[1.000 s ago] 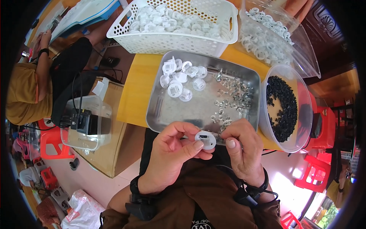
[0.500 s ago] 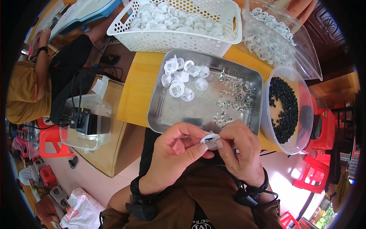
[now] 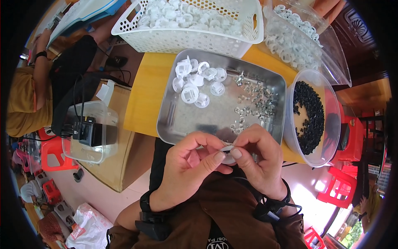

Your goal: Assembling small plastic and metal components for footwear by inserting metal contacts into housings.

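Note:
Between my two hands, just over the near edge of the metal tray [image 3: 186,120], is a small round white plastic part [image 3: 227,157] with a dark slot or insert in it. My left hand [image 3: 192,166] pinches it between thumb and fingers from the left. My right hand [image 3: 261,159] presses its thumb and index fingertip on the upper right of the same part. Fingertips hide much of it. In the tray, several similar white round parts [image 3: 190,93] lie at the far left, and many small shiny metal clips [image 3: 259,99] are scattered on the right.
A white perforated basket [image 3: 186,38] full of white parts stands behind the tray, beside a clear container [image 3: 290,45] of white rings. To the right is a clear tub [image 3: 333,120] with small black pieces. A cardboard box [image 3: 112,166] bears a plastic box at left; another person [image 3: 29,95] sits beyond.
The white part has been tilted, so its face shows less. My right thumb and index finger have shifted up and inward onto its edge. The whole view has moved slightly.

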{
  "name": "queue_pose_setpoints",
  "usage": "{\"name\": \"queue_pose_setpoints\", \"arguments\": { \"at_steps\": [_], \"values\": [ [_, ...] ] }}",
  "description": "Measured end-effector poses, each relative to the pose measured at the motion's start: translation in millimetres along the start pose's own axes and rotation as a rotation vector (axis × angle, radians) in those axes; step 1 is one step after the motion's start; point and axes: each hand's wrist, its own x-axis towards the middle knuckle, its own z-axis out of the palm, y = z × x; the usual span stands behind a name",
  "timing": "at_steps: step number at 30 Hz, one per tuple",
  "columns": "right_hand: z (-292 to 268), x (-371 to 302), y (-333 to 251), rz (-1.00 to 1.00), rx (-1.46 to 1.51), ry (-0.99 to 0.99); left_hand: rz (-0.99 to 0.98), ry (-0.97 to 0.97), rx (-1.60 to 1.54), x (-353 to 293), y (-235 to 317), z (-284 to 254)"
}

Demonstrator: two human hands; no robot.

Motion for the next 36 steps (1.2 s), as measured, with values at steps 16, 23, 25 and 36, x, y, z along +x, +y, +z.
{"name": "queue_pose_setpoints", "arguments": {
  "at_steps": [16,23,25,36],
  "values": [
    [-3.3,3.9,0.5,-0.101,-0.225,-0.077,0.037,-0.001,0.071,1.3,0.2,-5.6],
    [-4.7,2.7,-0.4,-0.089,-0.195,-0.073,-0.037,-0.022,-0.013,0.1,2.3,-5.1],
    [-5.5,1.5,0.3,-0.074,-0.184,-0.087,-0.050,-0.015,-0.006,-0.1,2.0,-4.8],
    [-3.2,-1.4,-1.7,-0.084,-0.136,-0.066,-0.108,-0.079,0.049,-1.9,3.2,-4.1]
  ]
}}
